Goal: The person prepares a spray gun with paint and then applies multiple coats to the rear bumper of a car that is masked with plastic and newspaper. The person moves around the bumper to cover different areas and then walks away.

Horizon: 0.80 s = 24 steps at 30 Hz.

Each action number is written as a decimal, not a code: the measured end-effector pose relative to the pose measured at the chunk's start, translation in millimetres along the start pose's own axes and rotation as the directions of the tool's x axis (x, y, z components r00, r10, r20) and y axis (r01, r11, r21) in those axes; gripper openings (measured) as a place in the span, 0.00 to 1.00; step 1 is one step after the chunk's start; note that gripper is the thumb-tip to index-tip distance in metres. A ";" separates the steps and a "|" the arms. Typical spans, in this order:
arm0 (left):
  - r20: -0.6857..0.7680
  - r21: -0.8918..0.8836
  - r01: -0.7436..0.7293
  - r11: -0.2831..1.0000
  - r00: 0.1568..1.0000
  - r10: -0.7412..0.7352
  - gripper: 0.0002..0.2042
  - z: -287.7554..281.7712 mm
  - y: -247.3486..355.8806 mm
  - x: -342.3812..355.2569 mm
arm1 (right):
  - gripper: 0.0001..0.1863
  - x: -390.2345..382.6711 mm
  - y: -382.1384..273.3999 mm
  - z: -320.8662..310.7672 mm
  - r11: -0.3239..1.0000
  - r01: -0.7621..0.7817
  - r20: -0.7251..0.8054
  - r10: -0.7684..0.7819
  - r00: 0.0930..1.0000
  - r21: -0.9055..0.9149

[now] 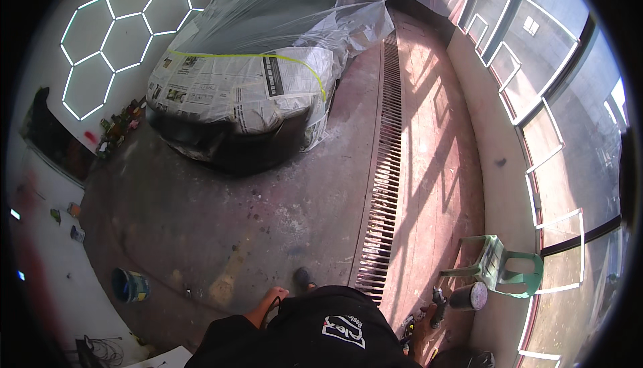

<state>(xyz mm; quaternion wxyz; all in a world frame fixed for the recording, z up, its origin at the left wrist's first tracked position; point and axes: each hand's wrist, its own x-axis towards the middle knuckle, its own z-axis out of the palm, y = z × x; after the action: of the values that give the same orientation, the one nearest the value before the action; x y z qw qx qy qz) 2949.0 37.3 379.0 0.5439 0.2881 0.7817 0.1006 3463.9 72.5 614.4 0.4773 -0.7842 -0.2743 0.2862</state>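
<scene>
Stained concrete floor [221, 221] fills a paint bay lit by hexagonal wall lights [120, 33]. Low in view, the left hand [271, 299] hangs by the dark shirt, fingers curled; a thin dark loop shows at it, but whether the grip has hold of it I cannot tell. The right hand [423, 331] hangs near small tools [439, 304] by a round can [469, 296]; its grip is too small to read. Beside the can stands a green plastic chair [499, 267]. A long floor grate [385, 167] runs ahead. Beyond sits a car [254, 87] masked with newspaper and plastic sheet. A blue paint bucket [129, 285] stands left.
</scene>
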 end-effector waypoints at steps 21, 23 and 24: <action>0.334 0.010 -0.117 0.993 0.937 0.107 0.22 -88.2 104.4 13.0 | 0.20 -33.8 -123.0 140.4 0.959 0.264 0.327 -0.284 0.901 0.105; 0.368 0.037 -0.164 0.986 0.920 0.139 0.22 -81.2 119.6 3.9 | 0.19 -33.0 -111.0 138.3 0.951 0.288 0.306 -0.308 0.901 0.111; 0.383 0.051 -0.187 0.981 0.911 0.153 0.23 -78.1 125.1 -2.5 | 0.19 -35.4 -109.1 134.4 0.953 0.275 0.307 -0.301 0.903 0.127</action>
<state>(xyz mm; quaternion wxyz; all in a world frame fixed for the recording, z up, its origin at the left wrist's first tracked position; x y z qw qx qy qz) 2921.3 149.9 470.2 0.6602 0.3923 0.6380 0.0563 3326.9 170.2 668.7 0.4939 -0.6578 -0.4498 0.3479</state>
